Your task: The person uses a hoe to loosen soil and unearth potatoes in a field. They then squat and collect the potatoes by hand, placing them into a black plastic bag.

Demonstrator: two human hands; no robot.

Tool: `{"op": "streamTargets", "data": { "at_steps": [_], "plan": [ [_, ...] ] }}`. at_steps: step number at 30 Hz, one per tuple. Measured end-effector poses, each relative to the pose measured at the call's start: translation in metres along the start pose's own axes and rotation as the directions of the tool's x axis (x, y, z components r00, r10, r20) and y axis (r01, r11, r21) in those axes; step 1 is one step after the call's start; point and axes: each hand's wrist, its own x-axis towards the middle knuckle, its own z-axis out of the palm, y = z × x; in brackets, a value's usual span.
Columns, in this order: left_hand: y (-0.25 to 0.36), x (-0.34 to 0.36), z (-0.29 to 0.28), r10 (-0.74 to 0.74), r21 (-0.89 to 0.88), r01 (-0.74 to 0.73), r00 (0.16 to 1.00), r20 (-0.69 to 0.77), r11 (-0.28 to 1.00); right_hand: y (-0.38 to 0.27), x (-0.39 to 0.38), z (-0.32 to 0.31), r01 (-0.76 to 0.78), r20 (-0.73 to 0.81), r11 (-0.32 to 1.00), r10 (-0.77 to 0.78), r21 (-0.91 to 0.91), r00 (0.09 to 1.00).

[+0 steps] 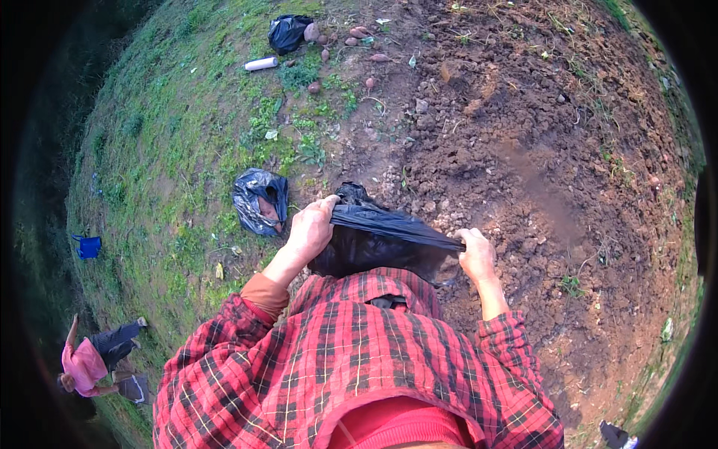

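My left hand (310, 228) grips the upper left edge of a black plastic bag (385, 254), fingers pinched on it. My right hand (476, 254) pinches the bag's right edge, so the rim is stretched between both hands in front of my body. Just left of it, another black bag (258, 202) lies on the grass with something reddish-brown showing in its opening.
Ahead lie a black bag (288, 34), several reddish tubers (351, 41) and a white cylinder (260, 64). Dug soil (523, 135) spreads to the right, grass (172, 172) to the left, with a blue container (87, 246) and a person in pink (86, 363) at lower left.
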Motion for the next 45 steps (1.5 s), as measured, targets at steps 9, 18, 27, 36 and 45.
{"op": "streamTargets", "data": {
  "at_steps": [9,18,27,36,45],
  "plan": [
    [-0.017,0.292,-0.005,-0.048,-0.07,0.05,0.998,0.038,0.996,0.175,0.151,-0.008,-0.496,-0.225,0.849,0.526,0.179,0.82],
    [-0.16,0.46,0.024,-0.556,-0.87,0.308,0.675,0.485,-0.384,0.141,0.458,-0.09,-0.415,0.299,0.731,0.295,0.542,0.908],
    [-0.227,0.496,-0.042,-0.879,-0.75,0.63,0.454,0.143,0.203,0.035,0.76,-0.111,-0.185,0.483,0.793,-0.152,0.58,0.862],
    [-0.329,0.644,-0.05,-0.786,-0.768,0.637,0.509,0.352,0.069,-0.066,1.02,-0.121,-0.261,0.63,0.738,-0.274,0.622,0.727],
    [-0.401,0.601,-0.13,-0.963,-0.489,0.836,-0.268,0.031,-0.248,0.04,1.157,-0.092,-0.22,0.615,0.958,0.064,0.182,0.786]
  ]
}}
